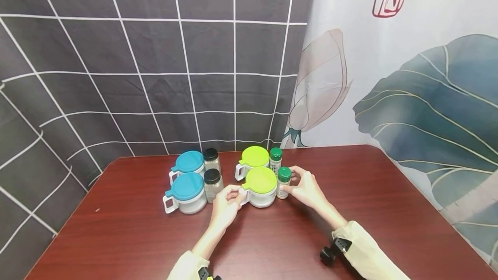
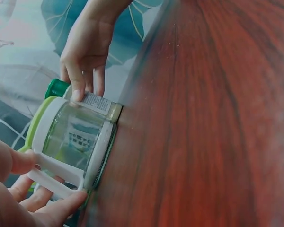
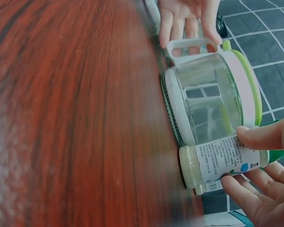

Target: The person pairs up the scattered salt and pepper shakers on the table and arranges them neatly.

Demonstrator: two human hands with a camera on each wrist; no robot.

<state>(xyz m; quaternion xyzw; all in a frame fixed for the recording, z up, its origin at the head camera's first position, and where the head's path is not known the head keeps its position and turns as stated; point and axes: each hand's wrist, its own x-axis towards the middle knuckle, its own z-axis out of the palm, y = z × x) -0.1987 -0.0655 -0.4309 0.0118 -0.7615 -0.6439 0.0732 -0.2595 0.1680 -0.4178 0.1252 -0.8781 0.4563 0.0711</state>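
My left hand (image 1: 226,207) pinches the white handle (image 2: 59,172) of the front green-lidded seasoning jar (image 1: 261,187), a clear jar with a white collar and base. Against that jar's right side stands a green-capped spice bottle (image 3: 222,158) with a printed label. The thumb and fingers of my right hand (image 1: 307,189) hold this bottle from the right. Both the jar and the bottle stand upright on the table. Just behind them are a second green-lidded jar (image 1: 254,157) and a second green-capped bottle (image 1: 276,159), partly hidden.
To the left, two blue-lidded jars (image 1: 187,189) stand one behind the other, with two black-capped bottles (image 1: 213,187) along their right side. All are on a reddish-brown wooden table (image 1: 116,228). A dark gridded cloth (image 1: 155,51) and a floral curtain (image 1: 338,3) hang behind.
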